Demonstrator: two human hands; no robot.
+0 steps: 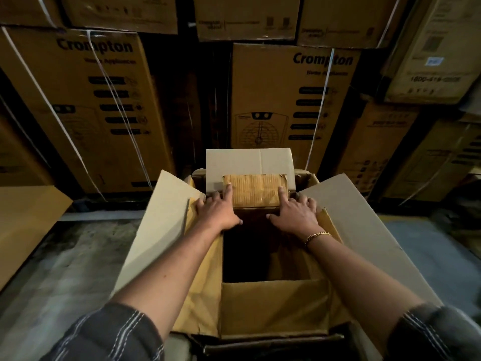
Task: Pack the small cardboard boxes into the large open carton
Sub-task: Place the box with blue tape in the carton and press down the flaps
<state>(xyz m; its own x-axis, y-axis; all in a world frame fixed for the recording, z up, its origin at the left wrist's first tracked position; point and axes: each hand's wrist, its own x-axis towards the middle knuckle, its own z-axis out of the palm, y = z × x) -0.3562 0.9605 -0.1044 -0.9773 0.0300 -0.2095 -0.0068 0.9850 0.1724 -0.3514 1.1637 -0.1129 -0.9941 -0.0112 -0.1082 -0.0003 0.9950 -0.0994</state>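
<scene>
A large open carton stands on the floor right in front of me, its four flaps spread outward and its inside dark. A small cardboard box wrapped in yellowish tape sits at the carton's far end, level with the rim, against the raised far flap. My left hand grips the box's left side, index finger on its top. My right hand, a gold bracelet on the wrist, grips the right side in the same way. Nothing else shows inside the carton.
Tall printed cartons with white straps are stacked in a wall just behind the carton, with more at the right. A flat cardboard sheet lies at the left. Grey concrete floor runs along both sides.
</scene>
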